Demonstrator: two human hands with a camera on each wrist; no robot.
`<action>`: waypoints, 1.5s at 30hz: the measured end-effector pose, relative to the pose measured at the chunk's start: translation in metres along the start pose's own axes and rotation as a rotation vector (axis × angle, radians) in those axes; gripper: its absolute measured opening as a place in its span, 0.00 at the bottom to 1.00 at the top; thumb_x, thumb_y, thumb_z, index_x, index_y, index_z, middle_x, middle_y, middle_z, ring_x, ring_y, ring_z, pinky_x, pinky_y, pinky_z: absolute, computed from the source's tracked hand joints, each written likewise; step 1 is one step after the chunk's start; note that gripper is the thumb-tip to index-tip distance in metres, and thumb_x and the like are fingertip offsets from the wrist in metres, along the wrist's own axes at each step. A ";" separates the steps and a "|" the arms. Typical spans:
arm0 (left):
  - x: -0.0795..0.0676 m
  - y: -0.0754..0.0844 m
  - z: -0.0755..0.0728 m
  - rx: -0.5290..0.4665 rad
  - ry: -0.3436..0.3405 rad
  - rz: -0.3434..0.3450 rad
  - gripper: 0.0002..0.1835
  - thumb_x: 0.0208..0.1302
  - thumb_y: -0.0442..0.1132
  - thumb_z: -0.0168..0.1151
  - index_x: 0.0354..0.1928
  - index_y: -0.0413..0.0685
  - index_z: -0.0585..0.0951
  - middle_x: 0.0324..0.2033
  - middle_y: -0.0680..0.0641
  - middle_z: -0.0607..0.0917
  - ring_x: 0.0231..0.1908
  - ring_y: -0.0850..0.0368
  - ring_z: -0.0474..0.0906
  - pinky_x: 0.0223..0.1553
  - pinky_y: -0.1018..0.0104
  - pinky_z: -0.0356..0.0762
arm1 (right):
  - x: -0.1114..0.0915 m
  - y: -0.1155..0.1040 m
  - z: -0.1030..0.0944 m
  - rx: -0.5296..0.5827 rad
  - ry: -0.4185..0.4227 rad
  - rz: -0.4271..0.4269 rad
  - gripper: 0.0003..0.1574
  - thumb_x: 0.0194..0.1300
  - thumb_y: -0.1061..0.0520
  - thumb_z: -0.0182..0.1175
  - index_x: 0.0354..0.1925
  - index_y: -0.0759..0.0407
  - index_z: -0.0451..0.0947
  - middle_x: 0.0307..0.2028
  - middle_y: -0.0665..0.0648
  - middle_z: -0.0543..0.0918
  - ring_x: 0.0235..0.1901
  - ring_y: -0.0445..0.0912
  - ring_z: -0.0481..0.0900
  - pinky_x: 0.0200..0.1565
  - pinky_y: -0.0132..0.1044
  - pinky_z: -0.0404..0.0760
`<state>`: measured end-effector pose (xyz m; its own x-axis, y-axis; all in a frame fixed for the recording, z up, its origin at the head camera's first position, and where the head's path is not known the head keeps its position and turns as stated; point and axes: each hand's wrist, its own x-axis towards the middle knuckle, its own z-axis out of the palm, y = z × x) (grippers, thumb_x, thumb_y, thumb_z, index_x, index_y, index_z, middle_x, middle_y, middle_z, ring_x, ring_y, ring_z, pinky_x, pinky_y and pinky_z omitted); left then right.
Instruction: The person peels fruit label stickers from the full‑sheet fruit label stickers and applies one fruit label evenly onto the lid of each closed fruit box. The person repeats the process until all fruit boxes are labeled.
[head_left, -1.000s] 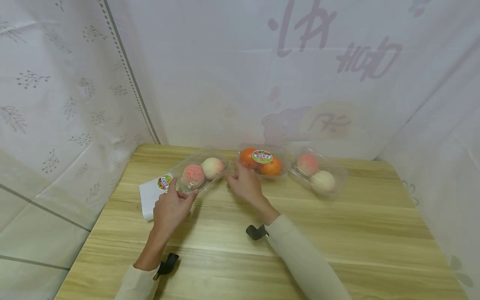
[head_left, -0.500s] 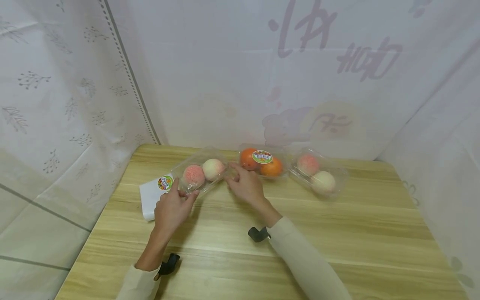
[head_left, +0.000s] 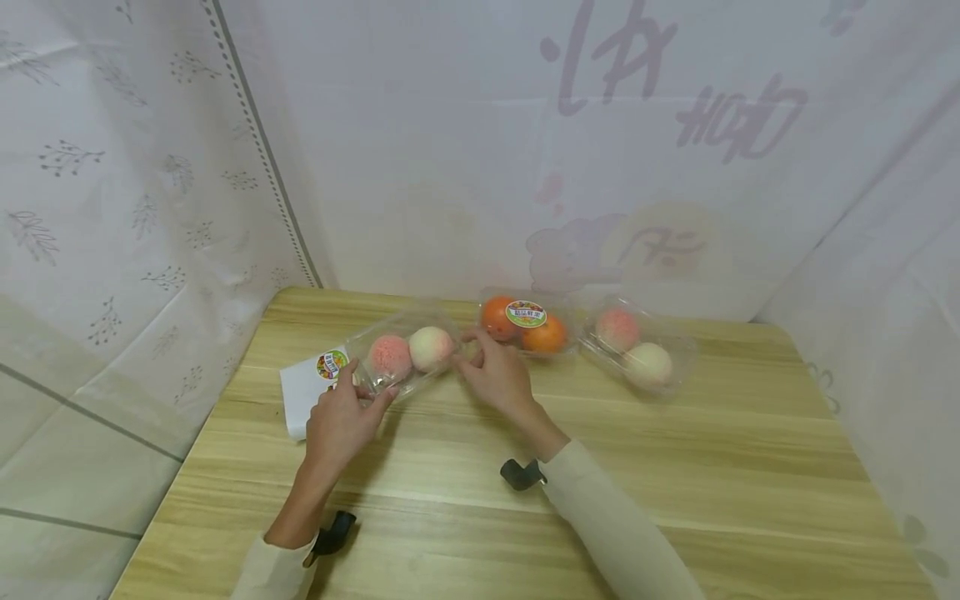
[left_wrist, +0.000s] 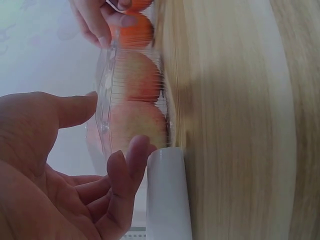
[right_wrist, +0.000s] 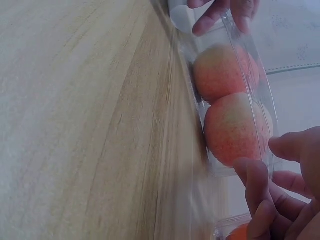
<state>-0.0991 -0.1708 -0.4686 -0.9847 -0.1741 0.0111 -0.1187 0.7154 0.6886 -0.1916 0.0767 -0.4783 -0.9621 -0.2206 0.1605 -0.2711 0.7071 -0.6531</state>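
Note:
A clear plastic fruit box (head_left: 399, 323) with two pink and cream peaches (right_wrist: 237, 127) lies at a slant toward the back left of the table. My left hand (head_left: 341, 421) holds its left end, thumb at the lid's rim and fingers round the end wall. At the opposite end, my right hand (head_left: 497, 375) pinches the corner between thumb and fingers. The left wrist view shows the thumb (left_wrist: 80, 109) against the lid's edge. Under the left fingertips is a white sheet (head_left: 302, 396) with a curled edge, bearing a colourful round sticker (head_left: 332, 363).
Just beyond my right hand sits a clear box of two orange fruits (head_left: 543, 333), a round label (head_left: 527, 314) on its lid. Another clear box of two peaches (head_left: 648, 365) lies to its right. Pale printed curtains (head_left: 420, 167) hang behind the wooden table (head_left: 675, 483).
My right fingers have drawn back from the orange fruit box to the peach box's right end. The peach box has shifted slightly right and nearer; my left hand stays at its left end.

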 end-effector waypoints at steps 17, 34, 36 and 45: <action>-0.011 -0.001 -0.009 0.004 -0.061 -0.005 0.48 0.73 0.56 0.73 0.80 0.32 0.65 0.49 0.35 0.92 0.45 0.30 0.89 0.39 0.36 0.85 | 0.002 0.003 -0.015 0.071 -0.171 -0.044 0.39 0.70 0.50 0.77 0.75 0.55 0.79 0.25 0.46 0.86 0.19 0.40 0.80 0.27 0.36 0.77; -0.023 0.001 -0.012 0.019 -0.134 -0.029 0.47 0.70 0.55 0.76 0.79 0.37 0.67 0.51 0.37 0.91 0.47 0.32 0.89 0.45 0.36 0.84 | -0.005 0.012 -0.028 0.183 -0.335 -0.007 0.55 0.60 0.53 0.81 0.82 0.50 0.70 0.37 0.52 0.85 0.31 0.44 0.85 0.35 0.39 0.85; -0.025 0.001 -0.013 0.023 -0.146 -0.027 0.46 0.70 0.55 0.76 0.79 0.37 0.67 0.51 0.38 0.92 0.48 0.32 0.89 0.46 0.36 0.84 | -0.006 0.013 -0.029 0.194 -0.343 -0.031 0.58 0.59 0.54 0.82 0.83 0.53 0.68 0.33 0.52 0.83 0.31 0.43 0.82 0.35 0.38 0.82; -0.032 0.008 -0.017 0.034 -0.191 -0.019 0.46 0.68 0.55 0.78 0.77 0.37 0.69 0.50 0.40 0.92 0.49 0.35 0.89 0.48 0.37 0.83 | -0.015 0.015 -0.039 0.278 -0.432 -0.030 0.68 0.56 0.60 0.84 0.86 0.55 0.60 0.23 0.51 0.79 0.24 0.42 0.75 0.28 0.34 0.76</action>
<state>-0.0668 -0.1709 -0.4511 -0.9882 -0.0586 -0.1415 -0.1385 0.7361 0.6625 -0.1825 0.1167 -0.4616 -0.8375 -0.5373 -0.1002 -0.2234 0.5038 -0.8344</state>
